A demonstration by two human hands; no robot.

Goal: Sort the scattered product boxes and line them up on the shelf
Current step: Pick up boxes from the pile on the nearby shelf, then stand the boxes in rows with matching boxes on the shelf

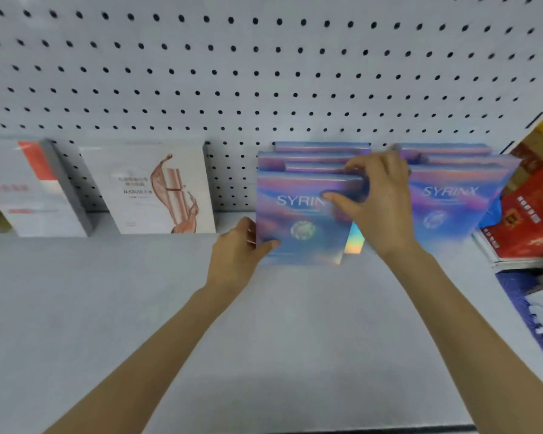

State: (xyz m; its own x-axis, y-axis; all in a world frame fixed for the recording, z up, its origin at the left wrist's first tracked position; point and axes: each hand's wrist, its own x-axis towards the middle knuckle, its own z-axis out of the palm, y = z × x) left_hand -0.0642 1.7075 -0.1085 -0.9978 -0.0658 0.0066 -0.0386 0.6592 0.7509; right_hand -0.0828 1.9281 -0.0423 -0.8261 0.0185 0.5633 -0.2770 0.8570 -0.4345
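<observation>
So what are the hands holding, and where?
Both grip the front SYRINX box: left hand at its lower left edge, right hand pinching its top right corner.

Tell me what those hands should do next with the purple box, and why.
Probably slide the front SYRINX box right, flush with the stack behind. The left hand and right hand grip it, but it sits offset: a shiny box edge peeks out.

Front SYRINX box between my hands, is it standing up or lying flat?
Standing up: the front SYRINX box shows its printed face outward, bottom edge on the shelf.
</observation>
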